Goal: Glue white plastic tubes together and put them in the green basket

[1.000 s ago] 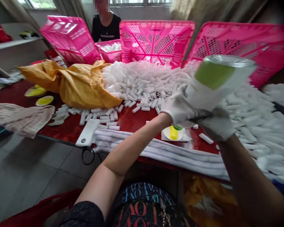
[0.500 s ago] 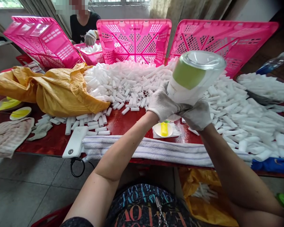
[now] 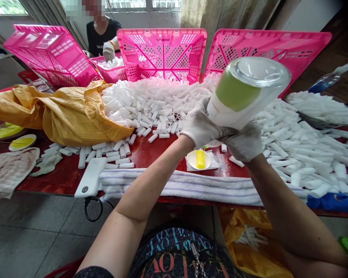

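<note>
Both gloved hands hold a large clear bottle (image 3: pixel 240 92) with a green label, tilted with its base upward. My left hand (image 3: pixel 199 124) wraps its left side. Lower down on the right, my right hand (image 3: pixel 244 142) closes around the neck end, which the gloves hide. Below them on the red table (image 3: pixel 150 154) is a small white dish (image 3: pixel 191 159) with a bright yellow piece (image 3: pixel 200 159) in it. It rests on a flat clear plastic packet (image 3: pixel 215 162). White short tubes (image 3: pixel 165 104) lie heaped behind the bottle, and more white tubes (image 3: pixel 295 150) spread to the right.
Pink crates (image 3: pixel 162 54) stand tipped along the back. At left lie an orange sack (image 3: pixel 66 112), yellow-filled dishes (image 3: pixel 22 142) and a white power bank (image 3: pixel 90 177). A striped towel (image 3: pixel 179 187) runs along the front edge. A co-worker's gloved hand (image 3: pixel 108 51) is over a pink basket.
The bottle has shifted slightly right and tilts a little more, still in both hands. The whole view has moved slightly. The co-worker's hand has turned downward over the basket.
</note>
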A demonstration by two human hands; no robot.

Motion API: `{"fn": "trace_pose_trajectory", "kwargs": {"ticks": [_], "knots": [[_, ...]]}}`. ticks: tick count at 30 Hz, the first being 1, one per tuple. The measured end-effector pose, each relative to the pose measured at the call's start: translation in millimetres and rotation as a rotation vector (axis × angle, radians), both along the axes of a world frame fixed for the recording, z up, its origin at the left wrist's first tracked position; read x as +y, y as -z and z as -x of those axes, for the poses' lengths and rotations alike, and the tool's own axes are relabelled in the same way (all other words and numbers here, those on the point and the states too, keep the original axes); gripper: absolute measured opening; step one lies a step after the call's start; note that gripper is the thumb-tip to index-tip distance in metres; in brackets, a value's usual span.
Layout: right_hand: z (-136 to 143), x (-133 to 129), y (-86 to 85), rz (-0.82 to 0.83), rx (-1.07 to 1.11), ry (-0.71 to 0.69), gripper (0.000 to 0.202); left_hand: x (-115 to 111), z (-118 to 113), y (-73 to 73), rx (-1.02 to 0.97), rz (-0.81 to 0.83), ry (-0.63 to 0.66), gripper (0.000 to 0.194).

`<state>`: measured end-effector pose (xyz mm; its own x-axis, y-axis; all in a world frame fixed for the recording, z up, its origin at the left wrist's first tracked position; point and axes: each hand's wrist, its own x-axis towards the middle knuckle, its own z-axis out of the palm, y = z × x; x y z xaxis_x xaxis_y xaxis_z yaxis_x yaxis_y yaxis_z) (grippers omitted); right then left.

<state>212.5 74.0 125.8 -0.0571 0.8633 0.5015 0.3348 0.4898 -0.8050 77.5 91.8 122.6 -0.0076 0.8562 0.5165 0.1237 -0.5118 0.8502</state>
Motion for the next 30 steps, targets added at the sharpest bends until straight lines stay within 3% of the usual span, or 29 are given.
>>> {"fn": "trace_pose_trajectory", "kwargs": {"ticks": [6,18,30], "knots": [[-7,2,-8.5,-0.068,-0.046,-0.006,0.087,0,-1,-13.0,0.044,-0.073,0.003,0.078],[-8,10,8.2,-0.134,-0.039,0.044,0.094,0,0,-7.3,0.027,0.001,0.019,0.079],[5,-1,-4.8,-0.057,0.104,0.036,0.083,-7,3,-13.1,0.077,-0.009,0.005,0.075]]}}
